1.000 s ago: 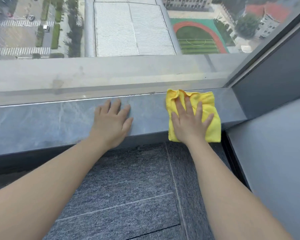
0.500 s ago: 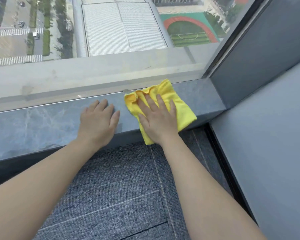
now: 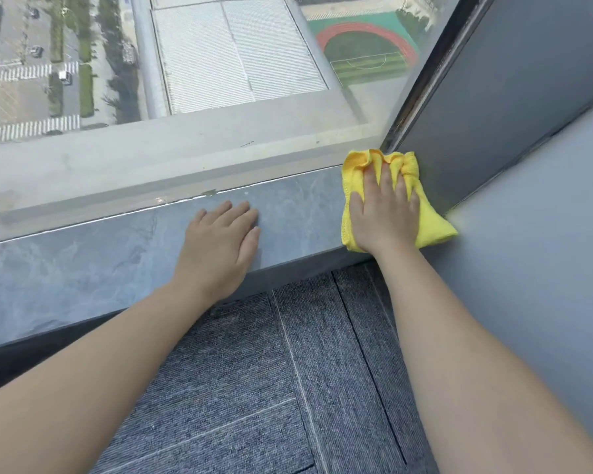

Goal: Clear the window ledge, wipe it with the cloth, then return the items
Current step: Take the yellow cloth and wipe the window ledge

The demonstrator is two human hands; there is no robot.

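The grey marbled window ledge (image 3: 83,265) runs across the view below the glass. A yellow cloth (image 3: 432,224) lies bunched at the ledge's far right end, against the grey side wall. My right hand (image 3: 384,213) presses flat on the cloth, fingers spread toward the corner, covering its middle. Left of the cloth, my left hand (image 3: 220,244) rests palm down on the bare ledge, fingers together, holding nothing. No other items stand on the visible ledge.
The window pane (image 3: 185,97) rises directly behind the ledge, with a dark frame (image 3: 421,90) at the right corner. A grey wall panel (image 3: 528,251) closes off the right side. Grey carpet tiles (image 3: 271,371) cover the floor below the ledge.
My right hand has slid the cloth rightward along the ledge into the corner by the wall, bunching its far edge. My left hand stays flat on the ledge.
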